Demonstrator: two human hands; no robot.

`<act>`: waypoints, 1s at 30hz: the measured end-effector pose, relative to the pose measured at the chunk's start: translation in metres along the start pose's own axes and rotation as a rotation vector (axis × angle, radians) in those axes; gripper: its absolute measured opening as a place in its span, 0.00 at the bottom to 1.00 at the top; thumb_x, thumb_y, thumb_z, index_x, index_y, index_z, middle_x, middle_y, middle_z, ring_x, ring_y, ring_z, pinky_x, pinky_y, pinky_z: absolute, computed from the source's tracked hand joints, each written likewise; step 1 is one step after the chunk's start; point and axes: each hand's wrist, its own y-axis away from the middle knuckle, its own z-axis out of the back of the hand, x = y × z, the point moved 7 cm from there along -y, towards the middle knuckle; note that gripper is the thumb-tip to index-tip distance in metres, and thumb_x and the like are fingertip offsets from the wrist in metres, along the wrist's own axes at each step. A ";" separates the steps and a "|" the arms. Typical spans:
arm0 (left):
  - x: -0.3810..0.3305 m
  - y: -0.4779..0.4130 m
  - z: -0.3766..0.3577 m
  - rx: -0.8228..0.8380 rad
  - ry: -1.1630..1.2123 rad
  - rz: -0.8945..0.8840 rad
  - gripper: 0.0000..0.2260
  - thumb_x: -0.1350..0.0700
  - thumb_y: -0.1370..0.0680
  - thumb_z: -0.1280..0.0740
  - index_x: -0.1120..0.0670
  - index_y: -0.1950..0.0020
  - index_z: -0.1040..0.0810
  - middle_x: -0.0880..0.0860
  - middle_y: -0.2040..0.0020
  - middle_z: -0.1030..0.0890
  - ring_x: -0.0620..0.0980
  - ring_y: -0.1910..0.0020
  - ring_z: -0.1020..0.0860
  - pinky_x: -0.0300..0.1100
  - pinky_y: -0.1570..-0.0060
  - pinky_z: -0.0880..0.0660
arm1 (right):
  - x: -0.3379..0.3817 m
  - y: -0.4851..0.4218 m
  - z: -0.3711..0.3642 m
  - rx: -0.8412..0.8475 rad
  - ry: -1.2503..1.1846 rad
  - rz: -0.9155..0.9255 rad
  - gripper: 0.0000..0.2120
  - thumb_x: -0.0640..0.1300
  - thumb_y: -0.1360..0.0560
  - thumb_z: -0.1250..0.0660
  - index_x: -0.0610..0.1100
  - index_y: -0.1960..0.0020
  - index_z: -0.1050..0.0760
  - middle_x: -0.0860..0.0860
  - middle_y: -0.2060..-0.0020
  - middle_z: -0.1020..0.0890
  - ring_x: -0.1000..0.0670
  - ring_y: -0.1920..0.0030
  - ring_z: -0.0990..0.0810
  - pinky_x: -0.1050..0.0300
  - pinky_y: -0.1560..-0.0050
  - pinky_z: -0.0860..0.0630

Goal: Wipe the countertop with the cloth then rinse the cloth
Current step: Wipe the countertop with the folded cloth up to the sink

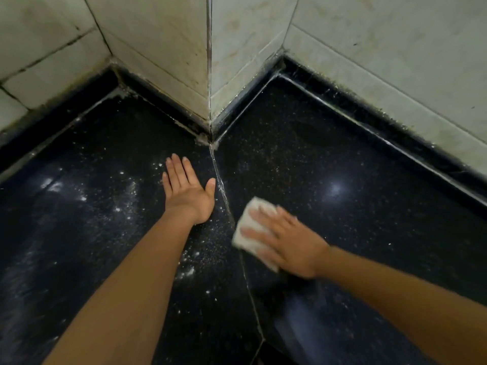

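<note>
Roughly: the countertop (342,159) is black polished stone, finely speckled and glossy enough to throw back a round glare spot (336,188) beyond the right fingertips. It is laid in two slabs that meet at a pale grouted seam (224,196). The seam runs between the left thumb and the cloth, toward a projecting wall corner ahead of the left fingertips. The wall tiles (163,35) are off-white, large and rectangular, stained, with dark grimy grout. A low dark kerb strip (163,93) runs along their foot. White powder (129,191) (fine, patchy, some in small clumps) lies scattered on the slab to the outer side of the left fingers and back along the left forearm. The left hand (188,192) lies palm down on the stone, fingers straight and close together, thumb out toward the seam, holding nothing. The cloth (249,230) is white, folded into a flat, roughly rectangular pad. It lies on the slab just across the seam from the left thumb, under the right fingers. The right hand (288,242) presses it flat with fingers spread and extended, not curled around it. Its far corner shows past the fingertips and its near corner shows below the thumb. That hand and the cloth's edges are blurred, so the weave, any soiling and the fold lines cannot be made out. The palm hides the pad's right-hand part. Both forearms are cut off by the lower frame edge.
</note>
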 end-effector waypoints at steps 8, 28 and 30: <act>0.002 -0.002 -0.004 -0.074 -0.055 0.016 0.33 0.40 0.20 0.61 0.61 0.26 0.70 0.59 0.26 0.71 0.55 0.27 0.71 0.50 0.30 0.71 | -0.059 -0.135 0.052 -0.023 -0.238 -0.418 0.26 0.58 0.18 0.61 0.57 0.24 0.67 0.48 0.25 0.68 0.48 0.26 0.71 0.49 0.29 0.71; -0.065 0.192 -0.082 -0.415 0.021 -0.036 0.27 0.47 0.18 0.59 0.60 0.23 0.56 0.56 0.22 0.55 0.52 0.23 0.60 0.50 0.30 0.69 | 0.070 0.133 -0.068 -0.123 -0.234 -0.313 0.27 0.59 0.19 0.65 0.55 0.22 0.53 0.46 0.23 0.52 0.44 0.23 0.53 0.48 0.27 0.60; -0.069 0.224 -0.110 -0.389 -0.019 -0.035 0.30 0.45 0.21 0.65 0.60 0.23 0.57 0.56 0.22 0.56 0.52 0.23 0.60 0.49 0.30 0.69 | 0.063 0.161 -0.078 -0.127 -0.251 -0.338 0.30 0.62 0.25 0.72 0.58 0.24 0.65 0.50 0.25 0.67 0.48 0.25 0.68 0.51 0.29 0.71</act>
